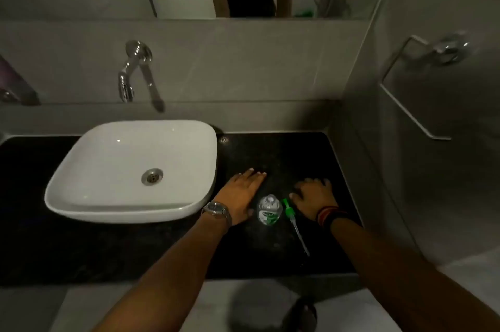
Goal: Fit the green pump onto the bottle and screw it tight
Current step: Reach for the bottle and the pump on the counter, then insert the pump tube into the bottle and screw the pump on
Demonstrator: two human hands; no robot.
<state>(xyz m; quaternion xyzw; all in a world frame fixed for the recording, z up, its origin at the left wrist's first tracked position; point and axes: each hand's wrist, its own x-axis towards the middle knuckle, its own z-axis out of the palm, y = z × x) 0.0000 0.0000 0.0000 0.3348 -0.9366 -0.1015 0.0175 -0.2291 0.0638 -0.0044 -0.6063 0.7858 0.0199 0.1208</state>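
A small clear bottle with a green label stands upright on the black counter, its neck uncovered. Just right of it lies the green pump, its clear dip tube stretching toward the counter's front edge. My left hand rests flat on the counter immediately left of the bottle, fingers extended, holding nothing. My right hand lies palm down just right of the pump head, fingers slightly curled, also holding nothing.
A white basin sits on the counter to the left, under a chrome wall tap. The side wall at right carries a chrome towel ring. Below the counter's front edge is a pale floor with a dark round object.
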